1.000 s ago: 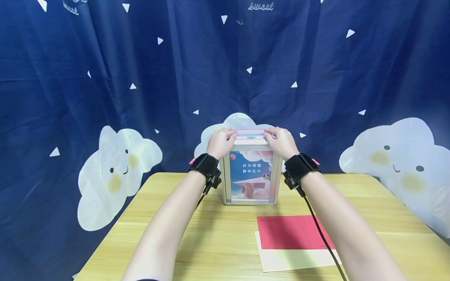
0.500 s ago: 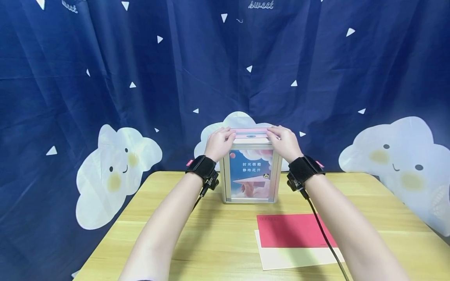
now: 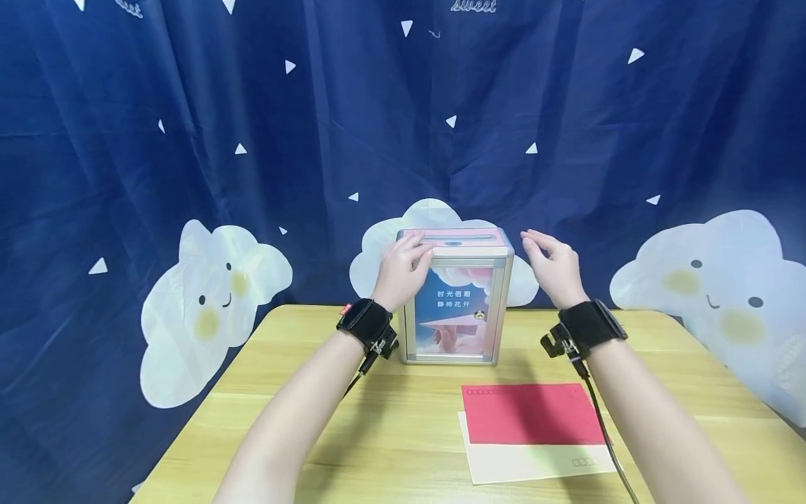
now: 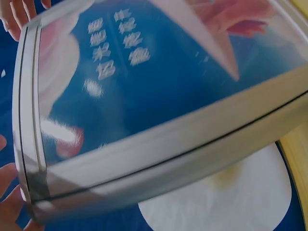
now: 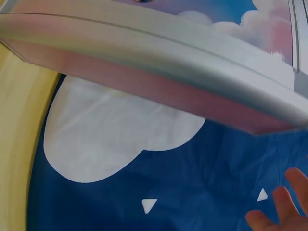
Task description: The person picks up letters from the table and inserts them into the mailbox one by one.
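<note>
1. On my feed, the right hand (image 3: 554, 269) is now off the upright rectangular box with a silver metal frame and glossy blue-and-pink front (image 3: 441, 336); half a second ago it lay on the top right corner.
2. The left hand (image 3: 401, 276) stays at the top left corner, fingers loosely laid over the edge; I cannot tell how hard they press. The right hand holds nothing, its fingers relaxed in the air beside the box.
3. The box stands upright on the pale wood-grain table (image 3: 409, 448), its place there about unchanged. I judge that its positioning is nearly done, leaving the right hand free.
4. With that hand away, I see the pink top panel and more of its long narrow slot (image 3: 466, 237).
5. Nearer me, a red rectangular paper envelope (image 3: 535, 413) overlaps a cream paper envelope (image 3: 522, 464).
6. Nothing blocks the front; the thin black cable (image 3: 604, 420) hanging across the envelopes' right end could snag.
</note>
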`<state>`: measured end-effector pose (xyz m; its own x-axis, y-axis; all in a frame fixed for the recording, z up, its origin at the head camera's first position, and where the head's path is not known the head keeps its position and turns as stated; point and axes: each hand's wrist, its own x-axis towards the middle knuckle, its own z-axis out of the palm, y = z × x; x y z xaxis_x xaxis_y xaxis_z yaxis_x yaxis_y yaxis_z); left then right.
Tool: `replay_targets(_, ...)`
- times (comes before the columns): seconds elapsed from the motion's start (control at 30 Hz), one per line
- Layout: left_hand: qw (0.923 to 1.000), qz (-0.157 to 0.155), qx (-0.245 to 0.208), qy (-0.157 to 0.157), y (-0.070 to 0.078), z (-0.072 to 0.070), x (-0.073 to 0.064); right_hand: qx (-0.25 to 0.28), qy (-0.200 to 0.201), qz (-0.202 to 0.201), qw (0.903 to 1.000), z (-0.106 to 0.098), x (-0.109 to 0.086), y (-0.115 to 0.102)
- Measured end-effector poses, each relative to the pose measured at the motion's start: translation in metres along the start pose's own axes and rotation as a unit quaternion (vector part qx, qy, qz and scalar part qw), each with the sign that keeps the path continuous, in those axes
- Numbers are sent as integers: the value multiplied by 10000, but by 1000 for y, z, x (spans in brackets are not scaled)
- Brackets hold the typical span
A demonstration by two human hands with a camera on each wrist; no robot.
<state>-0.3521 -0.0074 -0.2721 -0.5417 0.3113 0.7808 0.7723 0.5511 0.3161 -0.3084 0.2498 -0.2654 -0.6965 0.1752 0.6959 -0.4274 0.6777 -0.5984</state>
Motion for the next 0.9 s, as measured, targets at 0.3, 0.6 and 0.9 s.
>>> replay_targets(0.3, 9887, 1298, 645, 384, 11, 24, -25, 559, 297, 1229, 9904, -26, -37, 24)
replay_targets(0.6, 9740, 2098, 794, -316, 21, 49, -58, 243, -209, 1612, 9864, -47, -96, 51)
replay_targets(0.9, 9574, 2083, 1077, -1685, 31, 89, -96, -1511, -1766, 573, 9709, -42, -151, 59)
